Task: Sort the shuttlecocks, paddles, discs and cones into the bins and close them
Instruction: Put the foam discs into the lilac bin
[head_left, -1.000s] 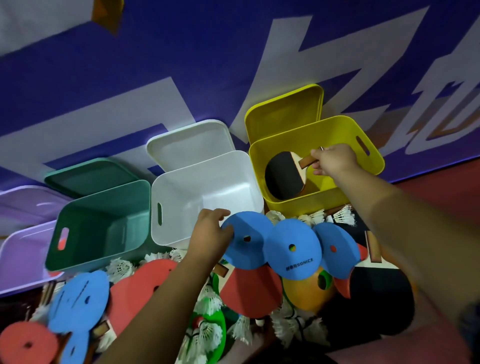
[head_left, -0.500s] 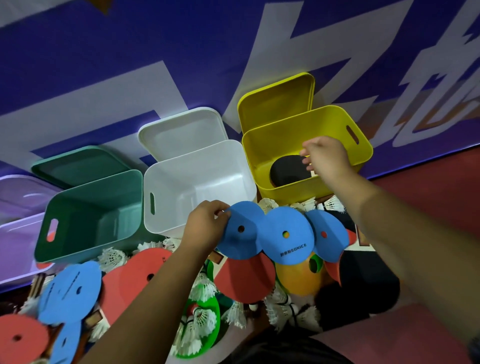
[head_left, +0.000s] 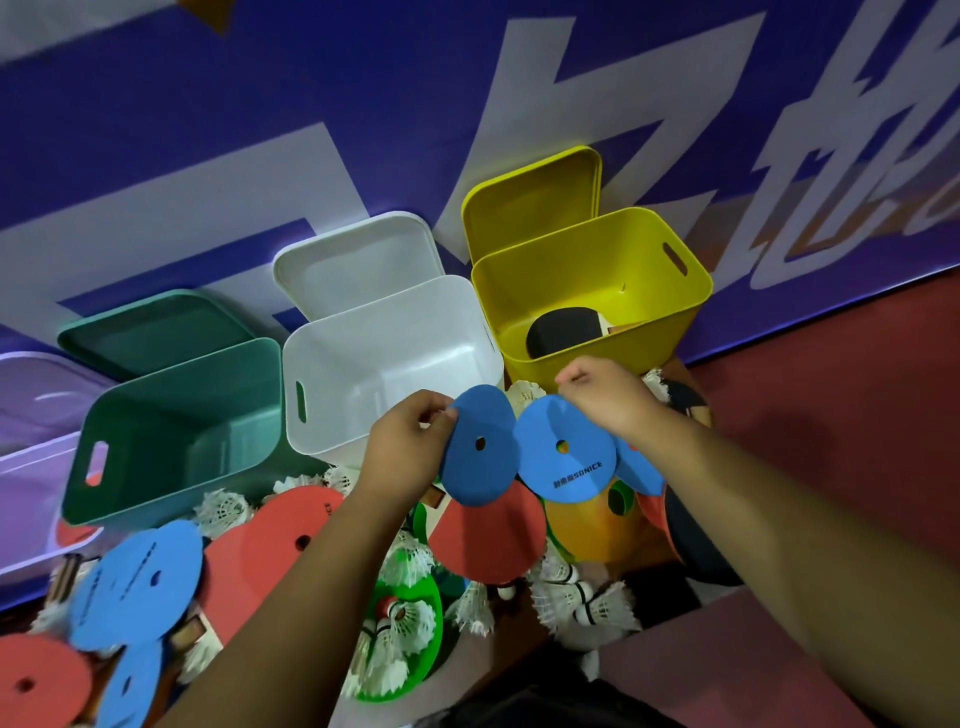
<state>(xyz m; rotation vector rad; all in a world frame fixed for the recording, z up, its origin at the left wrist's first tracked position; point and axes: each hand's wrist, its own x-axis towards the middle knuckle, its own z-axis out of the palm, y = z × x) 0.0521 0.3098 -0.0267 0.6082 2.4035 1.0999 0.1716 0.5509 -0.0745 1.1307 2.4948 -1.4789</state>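
Left hand (head_left: 410, 441) pinched the thin blue foam disc (head_left: 480, 452) by its rim. It looked light and floppy, so an edge-grip suited. Right hand (head_left: 608, 400) curled over a second blue foam disc (head_left: 563, 457), hold unclear.

"SONICE" plus small unreadable characters printed on blue disc (head_left: 565, 451); wall banner (head_left: 260, 130) lettering oversized, cropped, illegible.

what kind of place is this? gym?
Probably a sports hall or training venue, not certain. Cues: a large printed banner along the wall, red floor, and loose gear piled by open bins: shuttlecocks, a paddle, a blue disc.
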